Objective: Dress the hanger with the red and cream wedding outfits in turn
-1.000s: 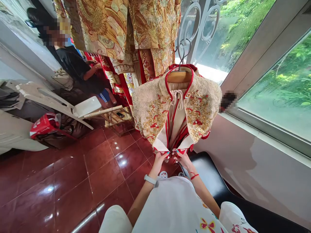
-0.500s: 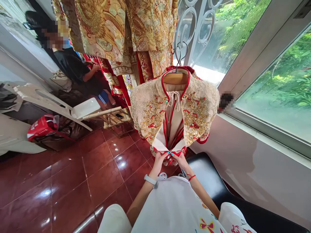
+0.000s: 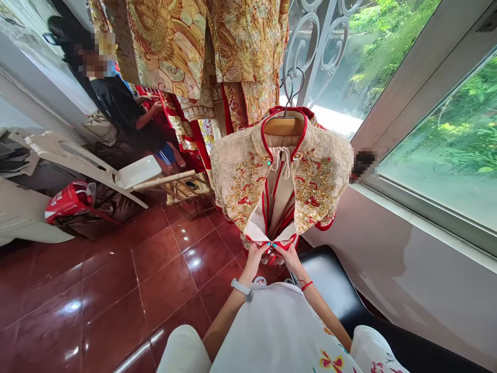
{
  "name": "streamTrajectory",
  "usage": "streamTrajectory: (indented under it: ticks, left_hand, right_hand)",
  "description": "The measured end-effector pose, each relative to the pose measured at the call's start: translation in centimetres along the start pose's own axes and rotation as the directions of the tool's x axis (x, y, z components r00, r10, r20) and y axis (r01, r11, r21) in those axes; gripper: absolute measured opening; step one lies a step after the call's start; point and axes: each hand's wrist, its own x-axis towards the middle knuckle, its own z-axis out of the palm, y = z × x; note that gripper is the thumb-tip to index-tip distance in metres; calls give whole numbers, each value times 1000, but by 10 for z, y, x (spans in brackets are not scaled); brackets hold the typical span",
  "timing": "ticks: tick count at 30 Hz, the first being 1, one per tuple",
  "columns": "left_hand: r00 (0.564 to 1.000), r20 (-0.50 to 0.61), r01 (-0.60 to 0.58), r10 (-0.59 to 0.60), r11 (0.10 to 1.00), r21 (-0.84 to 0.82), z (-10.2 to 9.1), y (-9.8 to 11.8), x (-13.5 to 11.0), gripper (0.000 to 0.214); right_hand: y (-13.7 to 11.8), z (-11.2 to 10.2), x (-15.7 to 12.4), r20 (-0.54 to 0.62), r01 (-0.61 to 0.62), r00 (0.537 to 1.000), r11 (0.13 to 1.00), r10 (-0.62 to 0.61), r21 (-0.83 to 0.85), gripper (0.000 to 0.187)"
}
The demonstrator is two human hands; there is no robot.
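An embroidered cream jacket [image 3: 316, 178] with gold beading and red trim hangs in front of me on a wooden hanger [image 3: 285, 126]. A tied cord bow [image 3: 283, 158] shows below its collar, and the front gapes open over a pale lining. My left hand [image 3: 255, 259] pinches the left front edge near the bottom, where the white inner side is folded outward. My right hand [image 3: 288, 257] grips the right front edge in the same way. The fingertips of both hands nearly meet at the red trim; any fastener between them is too small to make out.
Gold and red embroidered garments [image 3: 163, 46] hang behind. A person in a black shirt [image 3: 116, 103] stands at the left, near a white chair [image 3: 137, 171] and a bamboo rack [image 3: 182, 186]. A black padded seat [image 3: 330, 280] is at my right, below the window [image 3: 446, 134].
The view has shifted very slightly, so the jacket and background sit a little further right. Both hands keep their hold on the jacket's front edges.
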Motion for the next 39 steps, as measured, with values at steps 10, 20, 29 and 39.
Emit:
streamTrajectory:
  ticks: [10,20,29,39]
  left_hand:
    - [998,59,10,-12,999,43,-9,-10,7,31]
    - [997,54,-56,50,993,104,-5,-8,10,31]
    - [986,-10,-155,165,944,291,-14,-14,21,33]
    - [986,20,-155,164,880,449,-22,-20,21,28]
  right_hand:
    - [5,-2,1,-42,-60,997,997,62,47,38]
    - [9,4,7,-104,-126,986,990,132,63,46]
    - [9,15,4,-174,-42,983,997,53,68,44]
    - [13,23,2,-258,-110,956,984,143,138,47]
